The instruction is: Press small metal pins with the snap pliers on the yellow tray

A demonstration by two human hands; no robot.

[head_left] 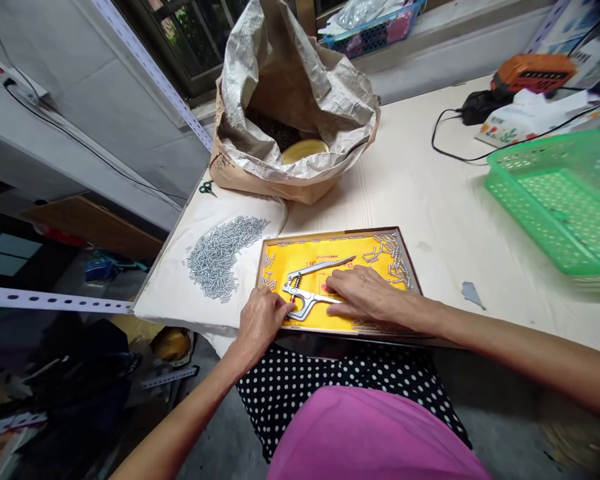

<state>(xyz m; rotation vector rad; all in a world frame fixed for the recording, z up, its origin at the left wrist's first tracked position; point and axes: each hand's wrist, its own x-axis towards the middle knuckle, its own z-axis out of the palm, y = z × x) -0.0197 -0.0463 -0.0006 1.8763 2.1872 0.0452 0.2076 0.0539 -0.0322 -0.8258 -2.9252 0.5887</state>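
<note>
While the person sat at the table point(430, 200), one pair of metal pliers point(323, 267) lay inside one shallow yellow tray point(333, 235), which stood at the near edge, just in front of the body. Two hands were at this tool. The left hand point(260, 320) was at the head end of the pliers, with its fingers point(279, 308) curled and close together, the tips touching the metal near a small red part; if they pinched something small there, I could not tell. The right hand point(365, 293) lay flat, palm down, over the lower handle, its fingers point(337, 283) stretched and pressed together, pointing to the left. So the lower handle was hidden under the right fingers, while the upper handle stayed free and rose slantwise behind them, apart from both hands. Many small metal pins point(395, 257), too many to count, lay loose along the right and far sides of the tray. One bigger heap of pins point(220, 257) lay on one white cloth point(180, 293), left of the tray and near the left hand. Behind it was one small pair of scissors point(207, 189) with green handles. One open paper sack point(300, 87) stood behind the tray, with one yellow round thing point(305, 150) inside. One green plastic basket point(560, 200) stood to the right, well apart from the hands.
</note>
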